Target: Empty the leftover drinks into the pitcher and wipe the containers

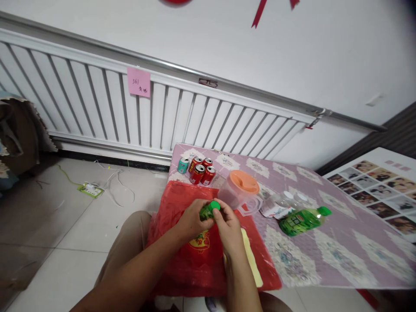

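Note:
A green-labelled drink bottle point(206, 212) with a green cap is between my two hands, above a red plastic bag point(175, 264) with gold print. My left hand point(194, 219) is closed around the bottle's body. The fingers of my right hand point(229, 223) close on it at the cap. The bottle's lower part is hidden by my hands. Just beyond them stands a clear plastic jug point(229, 193) with an orange lid point(244, 182). A yellow cloth-like piece point(251, 262) lies on the red bag beside my right forearm.
Several red cans point(197, 174) and a teal can point(183, 165) stand at the table's far left corner. Clear bottles point(276, 204) and a green drink bottle point(300, 221) lie right of the jug on the patterned tablecloth point(328, 255). A radiator point(188, 112) runs behind; a power strip point(90, 190) is on the floor.

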Tool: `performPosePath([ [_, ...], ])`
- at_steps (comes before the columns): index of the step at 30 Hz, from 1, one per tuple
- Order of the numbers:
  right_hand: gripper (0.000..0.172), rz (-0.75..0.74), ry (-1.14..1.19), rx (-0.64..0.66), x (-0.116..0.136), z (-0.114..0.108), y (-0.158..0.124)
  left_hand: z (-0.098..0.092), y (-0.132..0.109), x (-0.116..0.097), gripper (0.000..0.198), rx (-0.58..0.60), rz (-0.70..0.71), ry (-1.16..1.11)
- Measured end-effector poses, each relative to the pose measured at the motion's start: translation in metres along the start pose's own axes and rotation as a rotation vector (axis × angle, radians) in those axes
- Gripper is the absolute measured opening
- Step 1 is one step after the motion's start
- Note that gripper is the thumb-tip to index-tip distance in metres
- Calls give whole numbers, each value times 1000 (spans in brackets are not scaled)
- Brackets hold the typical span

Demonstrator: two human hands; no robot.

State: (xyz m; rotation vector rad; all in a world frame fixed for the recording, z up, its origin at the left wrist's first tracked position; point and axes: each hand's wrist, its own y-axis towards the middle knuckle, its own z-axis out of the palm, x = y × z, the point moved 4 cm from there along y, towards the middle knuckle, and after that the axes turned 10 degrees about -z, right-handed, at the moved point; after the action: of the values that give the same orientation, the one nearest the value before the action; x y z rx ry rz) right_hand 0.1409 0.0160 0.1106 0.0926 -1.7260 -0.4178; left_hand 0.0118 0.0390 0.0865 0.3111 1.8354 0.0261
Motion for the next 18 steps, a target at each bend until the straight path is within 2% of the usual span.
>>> performPosePath([
  [5, 40, 9, -22, -61, 2, 5, 2, -1, 0, -2, 42, -2, 6, -5],
  [12, 46, 6, -23, -83, 8, 6, -2, -1, -1, -2, 41, 6, -6, -19],
  [14, 54, -25, 13, -111, 7, -7, -3, -2, -2, -2, 43, 4, -27, -15],
  [16, 57, -48, -37, -184, 1, -32, -4, -2, -4, -2, 44, 1, -54, -3],
  [18, 52, -36, -243, -239, -11, -63, -7, -3, -4, -2, 44, -7, -71, 4],
])
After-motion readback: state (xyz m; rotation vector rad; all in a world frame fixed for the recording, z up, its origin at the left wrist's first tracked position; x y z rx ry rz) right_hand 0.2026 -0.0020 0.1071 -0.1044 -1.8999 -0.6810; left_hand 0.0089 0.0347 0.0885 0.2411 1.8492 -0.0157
